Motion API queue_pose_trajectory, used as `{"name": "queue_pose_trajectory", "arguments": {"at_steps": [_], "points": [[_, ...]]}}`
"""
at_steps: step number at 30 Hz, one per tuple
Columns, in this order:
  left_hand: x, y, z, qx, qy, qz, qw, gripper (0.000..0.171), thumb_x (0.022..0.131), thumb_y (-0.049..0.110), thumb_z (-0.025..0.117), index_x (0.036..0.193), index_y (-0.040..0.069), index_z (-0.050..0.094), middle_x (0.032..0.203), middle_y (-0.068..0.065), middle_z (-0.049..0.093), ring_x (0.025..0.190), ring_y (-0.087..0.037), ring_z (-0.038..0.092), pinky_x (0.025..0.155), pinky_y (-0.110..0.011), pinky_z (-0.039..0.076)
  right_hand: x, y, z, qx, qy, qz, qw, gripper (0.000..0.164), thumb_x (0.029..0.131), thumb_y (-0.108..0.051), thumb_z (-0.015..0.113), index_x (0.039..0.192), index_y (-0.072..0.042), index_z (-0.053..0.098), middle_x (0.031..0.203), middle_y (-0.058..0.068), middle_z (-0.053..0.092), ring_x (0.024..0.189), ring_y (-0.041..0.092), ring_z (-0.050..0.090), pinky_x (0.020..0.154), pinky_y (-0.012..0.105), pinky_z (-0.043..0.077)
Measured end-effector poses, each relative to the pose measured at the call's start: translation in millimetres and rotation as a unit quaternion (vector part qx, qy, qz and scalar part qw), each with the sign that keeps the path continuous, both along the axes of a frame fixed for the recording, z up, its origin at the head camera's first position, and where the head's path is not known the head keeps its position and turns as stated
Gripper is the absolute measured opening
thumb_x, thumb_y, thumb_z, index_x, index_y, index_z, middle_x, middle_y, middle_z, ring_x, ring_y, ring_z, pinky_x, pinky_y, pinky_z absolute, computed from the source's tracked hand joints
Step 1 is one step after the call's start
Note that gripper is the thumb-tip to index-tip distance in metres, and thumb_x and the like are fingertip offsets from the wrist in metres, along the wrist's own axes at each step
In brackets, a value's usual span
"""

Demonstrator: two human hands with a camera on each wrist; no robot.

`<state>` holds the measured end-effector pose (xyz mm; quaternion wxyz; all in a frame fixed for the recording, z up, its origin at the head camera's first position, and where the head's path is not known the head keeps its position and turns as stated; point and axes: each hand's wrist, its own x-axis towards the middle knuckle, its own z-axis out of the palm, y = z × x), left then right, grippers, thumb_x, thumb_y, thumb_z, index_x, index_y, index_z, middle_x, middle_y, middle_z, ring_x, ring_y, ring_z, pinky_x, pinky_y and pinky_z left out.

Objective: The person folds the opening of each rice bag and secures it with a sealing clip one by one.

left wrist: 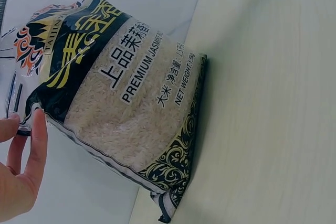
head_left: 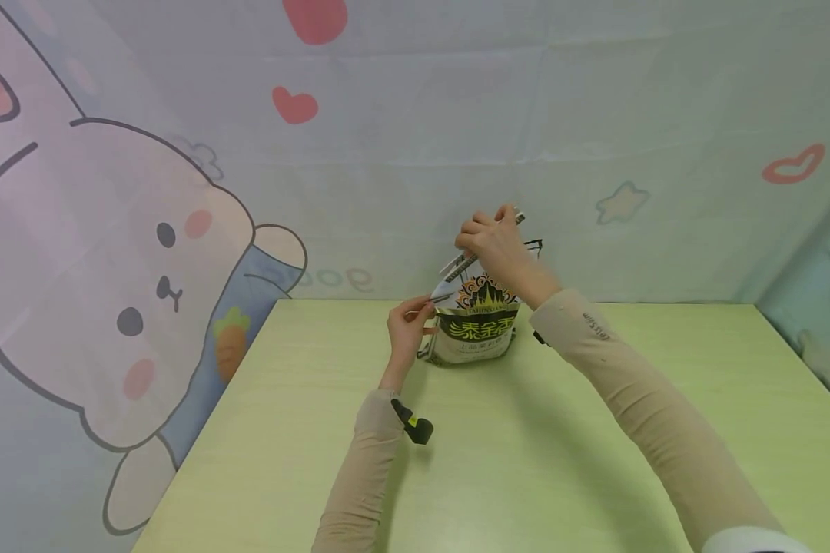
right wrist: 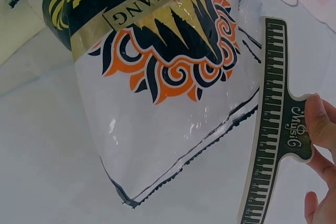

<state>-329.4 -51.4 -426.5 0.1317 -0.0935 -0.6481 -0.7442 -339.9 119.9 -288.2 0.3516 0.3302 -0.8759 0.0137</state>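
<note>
A bag of jasmine rice (head_left: 472,349) stands on the table near the wall, its clear lower part showing the grains (left wrist: 123,124). My left hand (head_left: 406,332) pinches the bag's left side edge between thumb and fingers. Above the bag, my right hand (head_left: 494,242) pinches the tab of a long piano-key clip (right wrist: 270,124) marked "Music". In the right wrist view, the clip lies along the bag's upper edge, over one end of the black-trimmed top seam (right wrist: 194,153). Whether the clip grips the bag I cannot tell.
The pale green-yellow table (head_left: 484,461) extends around the bag and toward me. Behind it hangs a wall cloth (head_left: 415,177) printed with a rabbit, hearts and stars. A black wrist device (head_left: 415,426) sits at my left cuff.
</note>
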Motion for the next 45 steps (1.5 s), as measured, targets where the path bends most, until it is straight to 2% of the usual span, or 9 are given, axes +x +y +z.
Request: {"name": "queue_pose_trajectory", "arguments": {"at_steps": [6,16,24,30,35,40,45], "points": [[-3.9,3,-9.2,0.003,0.01,0.01,0.9999,0.025,0.083,0.001,0.059,0.106,-0.008,0.061,0.088,-0.02,0.058,0.065,-0.003,0.059,0.064,-0.049,0.056,1.0,-2,-4.9,0.008,0.002,-0.002,1.0,0.011,0.082,-0.016,0.058,0.084,-0.016,0.068,0.08,-0.001,0.061,0.072,0.017,0.043,0.069,0.04,0.024],[-1.7,5,-10.9,0.017,0.009,0.02,0.9996,0.021,0.082,0.0,0.059,0.101,-0.008,0.063,0.081,-0.008,0.058,0.064,-0.005,0.058,0.061,-0.04,0.059,4.2,-7,-10.6,0.027,-0.007,0.005,1.0,0.013,0.084,-0.008,0.056,0.084,-0.015,0.067,0.078,0.0,0.058,0.073,0.018,0.042,0.069,0.039,0.022],[-1.6,6,-15.9,0.043,0.017,0.029,0.9985,0.021,0.083,0.001,0.059,0.1,-0.011,0.061,0.081,-0.01,0.057,0.066,-0.006,0.059,0.06,-0.037,0.059,5.2,-14,-17.5,0.039,0.006,0.001,0.999,0.012,0.083,-0.007,0.058,0.085,-0.015,0.067,0.082,-0.001,0.06,0.077,0.018,0.045,0.07,0.039,0.024],[-0.9,7,-18.9,0.069,-0.008,0.038,0.9969,0.022,0.083,0.003,0.059,0.099,-0.011,0.059,0.082,-0.005,0.058,0.072,-0.016,0.063,0.066,-0.041,0.059,4.1,-20,-22.9,0.052,0.025,0.0,0.998,0.012,0.084,-0.01,0.056,0.082,-0.015,0.066,0.078,-0.001,0.057,0.073,0.018,0.039,0.069,0.039,0.023],[1.6,6,-18.1,0.083,-0.026,0.045,0.9952,0.021,0.084,0.004,0.058,0.099,-0.011,0.058,0.079,0.0,0.058,0.077,-0.026,0.063,0.067,-0.041,0.059,4.6,-25,-26.2,0.061,0.022,0.0,0.998,0.01,0.084,-0.009,0.057,0.084,-0.015,0.066,0.079,-0.001,0.057,0.074,0.017,0.039,0.069,0.038,0.023],[4.6,4,-19.4,0.12,-0.056,0.031,0.9908,0.02,0.087,0.008,0.056,0.1,-0.007,0.059,0.079,-0.003,0.061,0.078,-0.026,0.065,0.07,-0.044,0.058,7.3,-28,-28.7,0.076,0.024,-0.006,0.997,0.012,0.08,-0.007,0.063,0.088,-0.016,0.066,0.082,-0.002,0.057,0.077,0.017,0.041,0.07,0.038,0.024],[6.1,2,-20.0,0.143,-0.104,0.008,0.9842,0.029,0.093,0.023,0.048,0.104,-0.001,0.059,0.085,-0.003,0.062,0.088,-0.031,0.063,0.074,-0.043,0.058,7.2,-30,-32.4,0.081,0.023,-0.006,0.996,0.012,0.082,-0.006,0.062,0.088,-0.016,0.065,0.081,-0.002,0.056,0.077,0.017,0.039,0.071,0.038,0.025]]}}
